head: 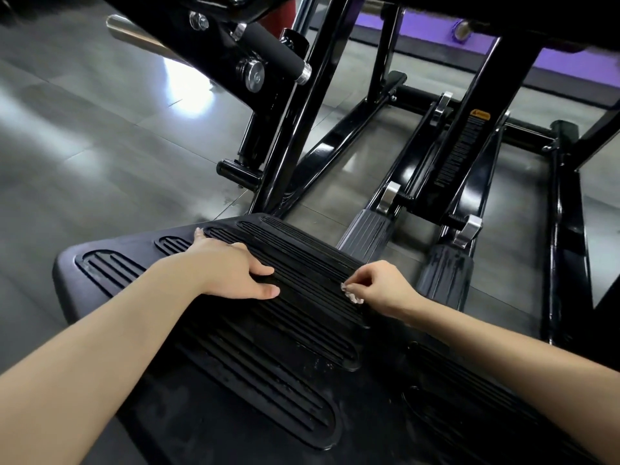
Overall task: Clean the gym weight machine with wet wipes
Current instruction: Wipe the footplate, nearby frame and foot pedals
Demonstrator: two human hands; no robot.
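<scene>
A black ribbed rubber footplate of the weight machine fills the lower middle of the head view. My left hand rests flat on its upper left part, fingers straight over the ridges. My right hand pinches a small crumpled white wet wipe and holds it against the ridges at the plate's right side. The machine's black steel frame rises behind the plate.
Two grey ribbed pedals on sloping black bars with chrome clamps lie beyond the plate. A foam-covered handle and a chrome bar stick out at upper left. Glossy grey floor lies to the left.
</scene>
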